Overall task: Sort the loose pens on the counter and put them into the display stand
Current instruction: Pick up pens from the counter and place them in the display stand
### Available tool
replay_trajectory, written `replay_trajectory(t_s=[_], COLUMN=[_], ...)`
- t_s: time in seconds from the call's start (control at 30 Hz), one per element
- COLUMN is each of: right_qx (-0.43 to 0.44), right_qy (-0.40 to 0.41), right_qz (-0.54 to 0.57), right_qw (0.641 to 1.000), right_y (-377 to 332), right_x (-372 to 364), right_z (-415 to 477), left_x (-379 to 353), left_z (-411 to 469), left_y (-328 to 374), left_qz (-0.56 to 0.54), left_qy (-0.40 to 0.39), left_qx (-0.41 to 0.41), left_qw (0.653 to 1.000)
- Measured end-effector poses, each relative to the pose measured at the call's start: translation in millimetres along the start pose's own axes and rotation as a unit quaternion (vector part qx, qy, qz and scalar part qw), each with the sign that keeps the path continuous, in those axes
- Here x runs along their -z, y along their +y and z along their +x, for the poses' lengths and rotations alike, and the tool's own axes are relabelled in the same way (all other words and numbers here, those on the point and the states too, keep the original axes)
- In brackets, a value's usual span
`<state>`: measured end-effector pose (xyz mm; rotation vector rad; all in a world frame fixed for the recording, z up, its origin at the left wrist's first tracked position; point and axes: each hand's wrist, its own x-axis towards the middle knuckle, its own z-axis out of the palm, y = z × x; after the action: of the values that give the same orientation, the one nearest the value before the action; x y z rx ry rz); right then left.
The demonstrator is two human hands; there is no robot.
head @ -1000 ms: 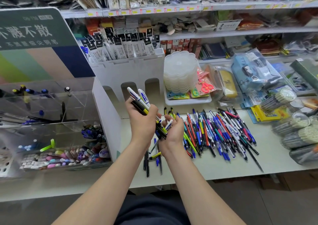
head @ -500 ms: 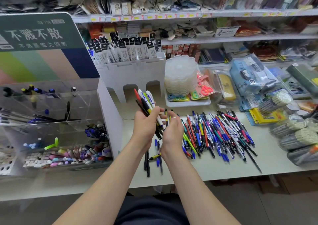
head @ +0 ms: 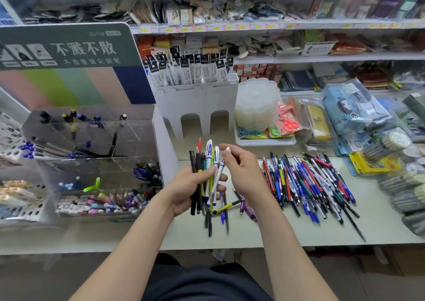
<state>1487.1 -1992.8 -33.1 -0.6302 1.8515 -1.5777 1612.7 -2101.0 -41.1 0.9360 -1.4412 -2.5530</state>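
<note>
My left hand (head: 188,191) grips a bundle of pens (head: 208,162); my right hand (head: 245,174) pinches the top of one white pen (head: 218,174) in it. Most loose pens (head: 308,185) lie heaped on the counter (head: 379,220), so filling the display stand (head: 92,137) looks barely begun

Pen bunch (head: 209,155) upright, fanned, centre; loose pens (head: 308,185) heaped 3 o'clock; clear display stand (head: 96,139) 9 o'clock.

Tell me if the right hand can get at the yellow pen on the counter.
Likely yes, once freed: the right hand pinches a white pen at the bundle in the left hand, but the yellow pen lies uncovered on the counter just below it.
</note>
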Motion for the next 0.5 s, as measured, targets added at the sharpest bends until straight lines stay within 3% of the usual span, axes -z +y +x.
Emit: replay_trajectory(t_s=[0.2, 0.37, 0.5], right_qx=[0.011, -0.011, 0.002], right_qy=[-0.021, 0.063, 0.041], right_qz=[0.023, -0.011, -0.007], right_qw=[0.999, 0.998, 0.999], right_y=[-9.3, -16.6, -20.7], right_x=[-29.6, -60.0, -85.1], right_z=[-5.1, -5.6, -4.1], left_x=[16.9, 32.5, 60.6], left_z=[-11.2, -25.1, -43.5], left_y=[9.8, 19.8, 28.0], left_qz=[0.065, 0.177, 0.179], left_qy=[-0.034, -0.025, -0.001], left_qx=[-0.052, -0.078, -0.084], left_qw=[0.996, 0.981, 0.98])
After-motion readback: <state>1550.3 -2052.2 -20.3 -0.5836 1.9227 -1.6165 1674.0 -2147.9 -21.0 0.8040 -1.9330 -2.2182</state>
